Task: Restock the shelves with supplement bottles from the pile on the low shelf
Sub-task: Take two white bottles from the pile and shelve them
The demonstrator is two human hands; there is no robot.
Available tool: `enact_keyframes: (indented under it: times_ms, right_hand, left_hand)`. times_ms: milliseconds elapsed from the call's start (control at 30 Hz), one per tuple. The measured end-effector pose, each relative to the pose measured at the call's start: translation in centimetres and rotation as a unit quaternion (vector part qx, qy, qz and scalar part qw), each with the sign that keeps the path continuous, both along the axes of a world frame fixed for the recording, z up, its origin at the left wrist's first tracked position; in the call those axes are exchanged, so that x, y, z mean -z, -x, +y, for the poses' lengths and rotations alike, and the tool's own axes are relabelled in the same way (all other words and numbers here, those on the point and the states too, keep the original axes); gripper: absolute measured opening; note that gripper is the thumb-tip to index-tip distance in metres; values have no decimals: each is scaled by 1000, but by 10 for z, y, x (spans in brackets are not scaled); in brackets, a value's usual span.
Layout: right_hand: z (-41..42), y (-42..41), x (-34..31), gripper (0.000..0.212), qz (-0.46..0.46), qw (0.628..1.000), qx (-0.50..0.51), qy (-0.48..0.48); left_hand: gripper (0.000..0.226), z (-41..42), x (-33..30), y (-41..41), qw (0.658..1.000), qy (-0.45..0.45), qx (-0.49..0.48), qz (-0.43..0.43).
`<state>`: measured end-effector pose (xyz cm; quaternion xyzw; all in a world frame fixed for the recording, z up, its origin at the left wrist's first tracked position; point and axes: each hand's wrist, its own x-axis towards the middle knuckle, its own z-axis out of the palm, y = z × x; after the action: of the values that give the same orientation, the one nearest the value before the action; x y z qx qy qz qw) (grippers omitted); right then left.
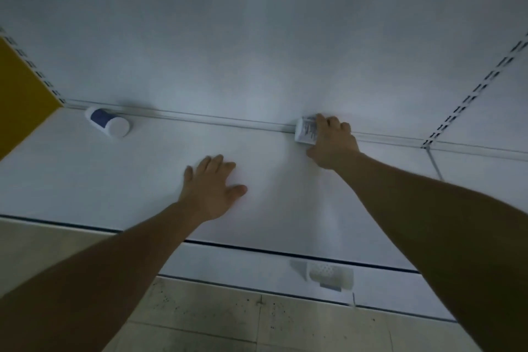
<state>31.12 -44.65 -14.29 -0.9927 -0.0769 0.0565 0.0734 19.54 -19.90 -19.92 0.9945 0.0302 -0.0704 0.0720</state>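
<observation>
Right hand point(333, 141) grips a bottle point(305, 130) at the shelf's point(143, 180) far edge; left hand point(211, 187) rests flat, fingers spread, nearer; another bottle point(110, 122) lies far left.

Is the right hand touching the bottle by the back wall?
Touching. The head view shows the right hand with its fingers curled over the white bottle, covering its right side with no gap between them.
</observation>
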Motion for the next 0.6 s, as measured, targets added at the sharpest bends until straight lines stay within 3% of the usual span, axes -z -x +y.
enact_keyframes:
  times_ms: [100, 233, 367, 467, 533, 600]
  right_hand:
    - [23, 9, 8, 59, -57, 998, -28, -10]
    - [89, 46, 8, 60, 15, 983, -85, -162]
    - [155, 76, 8, 71, 25, 955, -89, -280]
    - [193, 87, 7, 69, 0, 937, -55, -345]
    - [209, 93, 8, 63, -24, 932, -48, -358]
    - [220, 97, 9, 60, -15, 929, -36, -368]
  left_hand:
    - [70, 8, 2, 6, 999, 31, 8, -29]
    - [67, 60, -13, 15, 995, 62, -38, -67]
    - [70, 148, -32, 1, 977, 23, -98, -187]
    - [82, 198, -34, -21, 980, 29, -142, -138]
    - [77, 216, -30, -36, 979, 73, -172, -80]
    - [65, 225, -26, -44, 971, 127, -182, -91]
